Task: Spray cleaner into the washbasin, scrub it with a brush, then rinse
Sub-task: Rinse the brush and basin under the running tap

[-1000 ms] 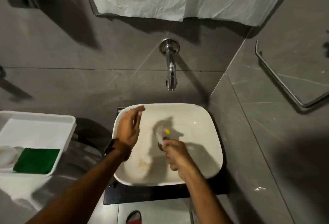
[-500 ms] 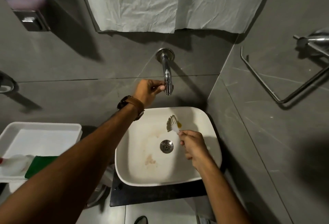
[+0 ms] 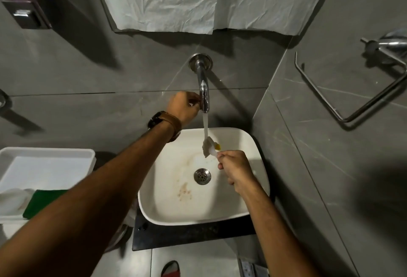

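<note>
A small white-handled brush (image 3: pixel 210 146) with pale bristles and a yellow spot is pinched in the curled fingers of the right hand (image 3: pixel 235 170), and its head is held directly under a thin stream of water (image 3: pixel 205 123), above the back of the basin. The left hand (image 3: pixel 183 107) is closed on a control at the side of the chrome wall spout (image 3: pixel 203 91); a brown-strapped watch (image 3: pixel 166 123) is worn on that wrist.

Below, one white rounded-square ceramic washbasin (image 3: pixel 242 213) is seated on a dark counter, with one metal drain (image 3: pixel 202 176) at its centre. Brownish stains (image 3: pixel 184 192) are seen left of the drain, so scrubbing is judged unfinished, or rinsing only just begun. No spray bottle is seen.

To the left, one white plastic tray (image 3: pixel 47 152) is set, with one green scouring pad (image 3: pixel 43 202) in it.
</note>
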A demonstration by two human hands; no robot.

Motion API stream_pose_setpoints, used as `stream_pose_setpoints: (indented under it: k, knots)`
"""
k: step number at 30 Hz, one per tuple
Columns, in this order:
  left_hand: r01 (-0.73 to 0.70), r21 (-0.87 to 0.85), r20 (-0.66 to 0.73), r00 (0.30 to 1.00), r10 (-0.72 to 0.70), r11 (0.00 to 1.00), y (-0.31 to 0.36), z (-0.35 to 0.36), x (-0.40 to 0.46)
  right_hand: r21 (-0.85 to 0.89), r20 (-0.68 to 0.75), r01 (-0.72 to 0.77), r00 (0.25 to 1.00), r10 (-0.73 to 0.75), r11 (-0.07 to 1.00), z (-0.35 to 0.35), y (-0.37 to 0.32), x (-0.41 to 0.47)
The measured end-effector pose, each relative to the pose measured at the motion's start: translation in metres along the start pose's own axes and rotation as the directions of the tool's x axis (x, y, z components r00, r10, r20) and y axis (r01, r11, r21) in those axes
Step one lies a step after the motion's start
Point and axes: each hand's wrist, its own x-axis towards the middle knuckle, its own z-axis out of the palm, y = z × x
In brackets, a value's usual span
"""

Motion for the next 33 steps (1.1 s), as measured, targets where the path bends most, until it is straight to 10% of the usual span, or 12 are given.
stream_pose_setpoints:
  k: [13, 33]
  knots:
    - [-0.010, 0.149, 0.092, 0.996, -0.003, 0.989, 0.020, -0.024, 0.007, -0.269, -0.013, -0.011, 1.000, 0.008, 0.963, 0.015, 0.030, 0.009]
    - [0.057, 0.061, 0.126, 0.990, -0.065, 0.996, 0.020, -0.026, 0.010, 0.102, 0.040, 0.131, 0.990, -0.136, 0.986, -0.021, -0.062, -0.001]
